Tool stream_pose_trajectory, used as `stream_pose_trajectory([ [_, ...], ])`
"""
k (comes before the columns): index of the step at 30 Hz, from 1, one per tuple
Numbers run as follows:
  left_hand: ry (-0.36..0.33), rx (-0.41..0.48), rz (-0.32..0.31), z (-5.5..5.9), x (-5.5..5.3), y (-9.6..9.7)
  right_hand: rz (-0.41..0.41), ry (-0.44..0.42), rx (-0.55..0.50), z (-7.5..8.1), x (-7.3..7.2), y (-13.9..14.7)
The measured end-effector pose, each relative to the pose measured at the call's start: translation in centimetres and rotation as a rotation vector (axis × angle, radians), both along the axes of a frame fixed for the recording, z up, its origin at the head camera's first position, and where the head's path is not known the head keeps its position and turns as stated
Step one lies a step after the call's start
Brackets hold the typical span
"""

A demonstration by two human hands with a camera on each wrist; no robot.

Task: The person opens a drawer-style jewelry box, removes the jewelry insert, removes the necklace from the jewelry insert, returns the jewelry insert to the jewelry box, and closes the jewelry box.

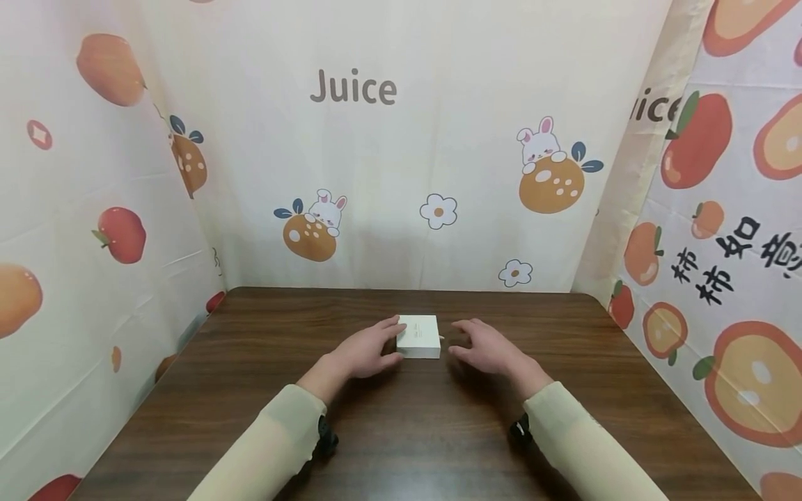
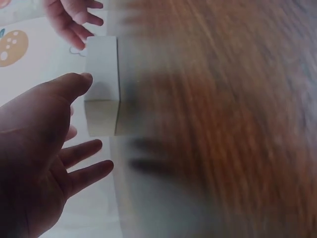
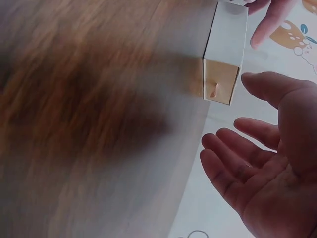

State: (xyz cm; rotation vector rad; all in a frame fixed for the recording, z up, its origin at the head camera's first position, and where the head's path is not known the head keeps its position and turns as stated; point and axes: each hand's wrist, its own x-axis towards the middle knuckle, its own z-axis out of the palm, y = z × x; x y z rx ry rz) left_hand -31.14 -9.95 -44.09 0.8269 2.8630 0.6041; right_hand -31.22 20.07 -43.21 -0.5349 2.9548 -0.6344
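Note:
A small white cardboard box (image 1: 418, 335) with faint lettering on top lies on the brown wooden table (image 1: 401, 417). My left hand (image 1: 365, 350) is at its left side, fingers extended, with the index fingertip over the top edge and the thumb near the front corner. To the right of the box, my right hand (image 1: 489, 348) is held apart from it, fingers loosely bent and nothing in them. On the box's right end, the right wrist view shows a beige inner face with a small ribbon tab (image 3: 214, 90).
Behind the table hangs a pale curtain (image 1: 376, 153) printed with fruit and rabbits. More printed cloth (image 1: 739, 292) stands along the right side, and another sheet (image 1: 75, 174) along the left. Both wrists carry small black devices below light sleeves (image 1: 282, 431).

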Motion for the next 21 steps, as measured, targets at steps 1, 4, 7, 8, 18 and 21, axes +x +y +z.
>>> stream_pose_trajectory([
  [1,0.004,-0.003,-0.003,-0.1,-0.1,0.1,0.001,0.000,-0.005,-0.1,-0.1,-0.2],
  [4,0.020,-0.013,-0.014,-0.4,-0.3,0.4,0.004,0.006,-0.015,-0.5,-0.6,-0.6],
  [7,0.032,-0.020,-0.024,-0.6,-0.4,0.6,-0.008,-0.007,-0.028,-0.9,-1.1,-1.1],
  [8,0.034,-0.023,-0.026,-0.7,-0.5,0.6,-0.012,-0.011,-0.031,-1.1,-1.3,-1.2],
  [18,0.070,-0.016,-0.045,-1.2,-1.0,0.8,-0.073,-0.059,-0.093,-1.8,-2.7,-2.4],
  [21,0.073,-0.013,-0.056,-1.1,-1.0,0.8,-0.094,-0.054,-0.081,-1.8,-2.9,-2.9],
])
